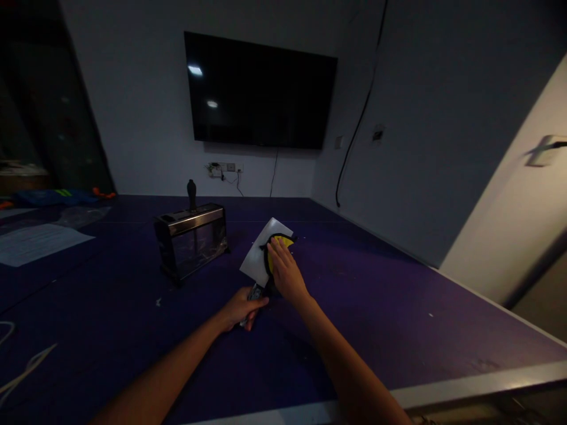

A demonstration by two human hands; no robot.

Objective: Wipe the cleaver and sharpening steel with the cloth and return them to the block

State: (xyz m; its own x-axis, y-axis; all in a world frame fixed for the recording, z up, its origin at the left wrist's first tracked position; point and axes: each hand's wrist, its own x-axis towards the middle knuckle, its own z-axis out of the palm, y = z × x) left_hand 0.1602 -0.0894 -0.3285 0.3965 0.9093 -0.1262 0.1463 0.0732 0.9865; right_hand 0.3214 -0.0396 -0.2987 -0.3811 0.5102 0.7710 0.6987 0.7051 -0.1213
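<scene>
A cleaver with a broad, pale blade is held up above the purple table, its blade tilted up and to the right. My left hand is wrapped round its patterned handle. Against the right part of the blade, my right hand presses a yellow cloth with black edging, fingers laid over it. The cloth and hand cover part of the blade. Left of the cleaver stands a knife block with clear sides, and a black handle sticks up from its top.
Papers and clear plastic film lie on the table's left side. White cords are at the lower left. A television hangs on the wall beyond, and a black cable runs down the wall to the right.
</scene>
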